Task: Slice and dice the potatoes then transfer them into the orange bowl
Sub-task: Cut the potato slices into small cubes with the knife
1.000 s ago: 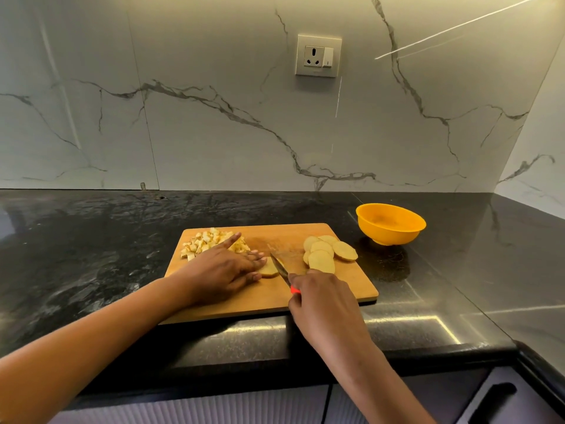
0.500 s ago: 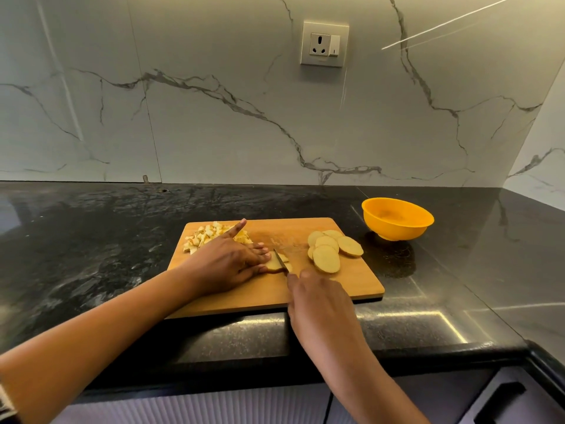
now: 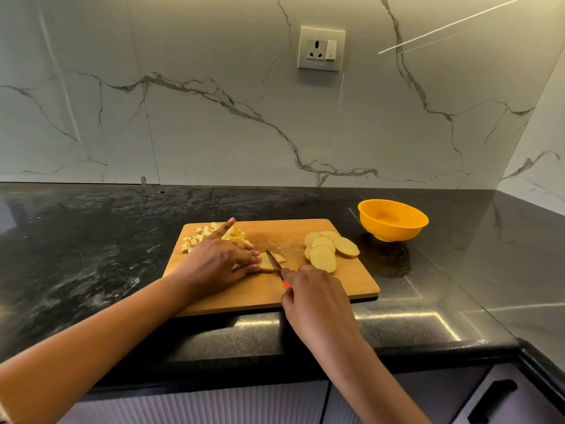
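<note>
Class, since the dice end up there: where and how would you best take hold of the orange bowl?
Probably by the near rim of the orange bowl, thumb inside, fingers under the flare, coming from the right. It stands upright and open, and the cutting board with potato slices lies close on its left.

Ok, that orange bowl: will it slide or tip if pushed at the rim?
The orange bowl looks empty and plastic, so probably light and apt to skid on the glossy counter. Its narrow foot under a wide rim suggests it could tip.
</note>
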Tool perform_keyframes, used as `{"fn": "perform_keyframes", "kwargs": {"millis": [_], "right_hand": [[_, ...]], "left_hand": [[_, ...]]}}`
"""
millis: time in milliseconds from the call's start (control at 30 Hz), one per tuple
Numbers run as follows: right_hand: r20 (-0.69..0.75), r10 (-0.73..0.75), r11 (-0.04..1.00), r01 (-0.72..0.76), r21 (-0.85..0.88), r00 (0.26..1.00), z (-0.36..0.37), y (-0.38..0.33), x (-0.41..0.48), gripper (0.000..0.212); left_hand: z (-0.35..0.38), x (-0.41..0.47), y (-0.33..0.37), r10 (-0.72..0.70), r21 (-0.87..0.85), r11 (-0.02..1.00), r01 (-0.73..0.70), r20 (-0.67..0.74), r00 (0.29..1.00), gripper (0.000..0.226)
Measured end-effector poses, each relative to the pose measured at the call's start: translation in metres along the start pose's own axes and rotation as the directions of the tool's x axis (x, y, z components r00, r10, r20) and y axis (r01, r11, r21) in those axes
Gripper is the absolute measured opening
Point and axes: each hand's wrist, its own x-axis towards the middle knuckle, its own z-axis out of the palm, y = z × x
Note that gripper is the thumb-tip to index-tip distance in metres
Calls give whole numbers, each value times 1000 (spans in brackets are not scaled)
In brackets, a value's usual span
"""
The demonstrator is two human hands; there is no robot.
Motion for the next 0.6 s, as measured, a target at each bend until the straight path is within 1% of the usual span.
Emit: {"fn": "perform_keyframes", "kwargs": {"millis": [67, 200, 267, 333, 433, 600], "right_hand": [[18, 8, 1000, -7, -26, 1000, 2, -3, -1, 36], [113, 16, 993, -2, -120, 993, 7, -15, 12, 23], [120, 13, 992, 2, -127, 993, 7, -19, 17, 20], [115, -6, 990, 21, -137, 993, 6, -18, 11, 23], [99, -45, 994, 55, -94, 994, 4, -11, -12, 35], [1, -16, 1000, 16, -19, 1000, -5, -3, -15, 43]], "left_hand": [[1, 0, 0, 1, -11, 1000, -2, -18, 1000, 68], [3, 1, 0, 29, -7, 1000, -29, -49, 998, 67], [2, 1, 0, 24, -19, 1000, -25, -46, 999, 68], [2, 2, 0, 15, -34, 999, -16, -38, 999, 69], [2, 1, 0, 18, -34, 999, -19, -41, 999, 69], [3, -2, -2, 10, -2, 1000, -10, -74, 997, 65]]}}
